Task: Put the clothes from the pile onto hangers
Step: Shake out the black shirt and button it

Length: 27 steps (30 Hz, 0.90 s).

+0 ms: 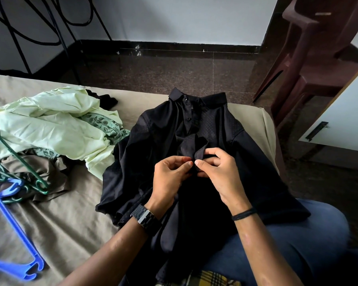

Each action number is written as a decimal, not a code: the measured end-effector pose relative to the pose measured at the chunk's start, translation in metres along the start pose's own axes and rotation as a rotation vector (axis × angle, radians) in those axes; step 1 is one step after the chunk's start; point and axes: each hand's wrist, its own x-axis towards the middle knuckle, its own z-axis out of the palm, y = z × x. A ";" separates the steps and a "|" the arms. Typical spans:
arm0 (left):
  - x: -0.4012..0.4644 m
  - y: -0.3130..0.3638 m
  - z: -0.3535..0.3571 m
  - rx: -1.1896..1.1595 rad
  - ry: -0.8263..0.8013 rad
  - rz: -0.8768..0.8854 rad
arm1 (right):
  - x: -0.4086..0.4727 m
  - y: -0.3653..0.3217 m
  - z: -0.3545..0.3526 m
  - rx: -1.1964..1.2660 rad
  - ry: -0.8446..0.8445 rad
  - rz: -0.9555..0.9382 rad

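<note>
Both grips pinch the front placket of the black shirt (pixel 194 129) at frame centre: left hand (pixel 171 174) and right hand (pixel 217 170), thumbs nearly touching. Shirt lies collar-up on the bed (pixel 70 219) and across the lap. Clothes pile (pixel 56 124) centre-left; green hanger (pixel 12 162) and blue hanger (pixel 10 244) at left edge.
</note>
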 end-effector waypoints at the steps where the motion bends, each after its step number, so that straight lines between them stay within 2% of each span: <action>1: 0.000 0.000 0.001 -0.005 -0.003 0.004 | 0.000 0.000 0.000 -0.033 0.035 -0.016; 5: -0.002 0.001 0.001 0.028 -0.020 0.028 | -0.002 -0.002 0.000 -0.240 0.074 -0.135; 10: 0.000 0.000 0.000 0.146 0.017 0.061 | -0.005 -0.002 0.001 -0.345 0.098 -0.230; 14: 0.003 -0.001 -0.002 0.247 0.018 0.091 | -0.007 -0.004 0.001 -0.357 0.095 -0.298; 19: 0.005 0.002 -0.004 0.327 0.054 0.141 | -0.005 -0.002 -0.001 -0.342 -0.004 -0.297; 27: 0.000 0.002 0.001 0.418 -0.004 0.216 | -0.004 0.002 -0.003 -0.329 0.008 -0.316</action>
